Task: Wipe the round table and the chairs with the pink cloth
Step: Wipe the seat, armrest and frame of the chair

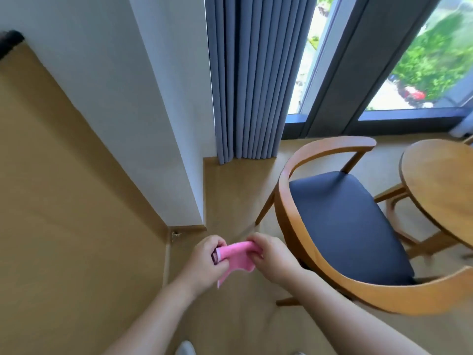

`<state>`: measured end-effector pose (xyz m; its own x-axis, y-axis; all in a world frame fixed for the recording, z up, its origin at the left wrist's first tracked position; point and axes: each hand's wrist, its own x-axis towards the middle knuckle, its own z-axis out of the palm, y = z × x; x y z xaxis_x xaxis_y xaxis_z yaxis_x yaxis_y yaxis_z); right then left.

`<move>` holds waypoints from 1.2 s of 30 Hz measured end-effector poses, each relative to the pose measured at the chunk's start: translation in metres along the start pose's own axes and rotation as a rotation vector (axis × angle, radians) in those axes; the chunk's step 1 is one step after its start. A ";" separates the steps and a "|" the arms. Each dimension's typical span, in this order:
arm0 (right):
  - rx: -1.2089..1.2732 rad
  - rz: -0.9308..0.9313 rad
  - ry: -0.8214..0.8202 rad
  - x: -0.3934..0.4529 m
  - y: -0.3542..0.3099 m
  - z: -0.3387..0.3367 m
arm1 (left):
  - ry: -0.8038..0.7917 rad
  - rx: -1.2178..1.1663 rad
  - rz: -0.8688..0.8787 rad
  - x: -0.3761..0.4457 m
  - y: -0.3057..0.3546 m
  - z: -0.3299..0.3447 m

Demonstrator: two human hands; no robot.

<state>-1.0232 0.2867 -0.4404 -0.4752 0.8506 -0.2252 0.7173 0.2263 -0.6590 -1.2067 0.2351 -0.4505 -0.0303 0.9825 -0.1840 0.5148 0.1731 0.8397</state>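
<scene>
At lower centre, 2 hands grip the pink cloth (pixel 236 256).
Left hand (pixel 204 265) and right hand (pixel 272 260) pinch its ends, seemingly bunched, left of the chair (pixel 340 226).

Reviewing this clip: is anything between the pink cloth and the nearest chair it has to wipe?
Nothing visible. Both hands, left hand and right hand, hold the pink cloth just left of the chair; only open floor lies between them.

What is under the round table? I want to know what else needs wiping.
Under the round table its wooden legs and the beige floor show. The tabletop and the picture's edge hide the rest, so anything further under cannot be seen.
</scene>
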 end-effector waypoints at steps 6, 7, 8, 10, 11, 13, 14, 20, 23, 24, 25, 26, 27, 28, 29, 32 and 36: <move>0.049 0.134 0.159 0.039 -0.031 0.015 | -0.180 -0.090 0.083 0.046 -0.015 -0.039; 0.059 0.137 0.176 0.043 -0.033 0.017 | -0.200 -0.121 0.085 0.050 -0.016 -0.041; 0.069 0.132 0.191 0.046 -0.033 0.018 | -0.212 -0.156 0.088 0.053 -0.017 -0.041; 0.108 0.120 0.226 0.051 -0.030 0.019 | -0.221 -0.224 0.088 0.060 -0.020 -0.036; 0.129 0.115 0.242 0.054 -0.026 0.020 | -0.219 -0.245 0.080 0.062 -0.021 -0.032; 0.147 0.103 0.265 0.058 -0.016 0.019 | -0.202 -0.253 0.081 0.066 -0.023 -0.024; 0.148 0.097 0.270 0.060 -0.010 0.019 | -0.201 -0.256 0.080 0.067 -0.023 -0.019; 0.137 0.114 0.385 0.069 0.046 0.044 | -0.090 -0.248 0.111 0.097 -0.039 0.017; 0.183 0.156 0.397 0.073 0.091 0.088 | 0.107 -0.263 0.032 0.139 -0.082 0.046; 0.159 0.168 0.352 0.075 0.104 0.102 | 0.145 -0.277 -0.005 0.157 -0.094 0.056; 0.109 0.159 0.307 0.082 0.121 0.121 | 0.170 -0.296 -0.018 0.176 -0.109 0.067; 0.030 0.139 0.284 0.094 0.136 0.138 | 0.174 -0.308 -0.005 0.197 -0.121 0.079; -0.047 0.119 0.288 0.108 0.152 0.150 | 0.163 -0.314 0.020 0.217 -0.131 0.091; -0.121 0.114 0.309 0.123 0.166 0.158 | 0.158 -0.313 0.067 0.234 -0.139 0.102; -0.183 0.111 0.338 0.138 0.178 0.165 | 0.161 -0.317 0.130 0.249 -0.145 0.112; -0.393 0.098 0.398 0.165 0.206 0.172 | 0.197 -0.385 0.265 0.287 -0.162 0.134; -0.763 0.033 0.402 0.165 0.231 0.186 | 0.126 -0.420 0.399 0.328 -0.170 0.164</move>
<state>-1.0301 0.3908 -0.7632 -0.3354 0.9331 0.1301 0.9420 0.3333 0.0377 -1.1641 0.5167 -0.7376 -0.0186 0.9735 0.2281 0.1252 -0.2241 0.9665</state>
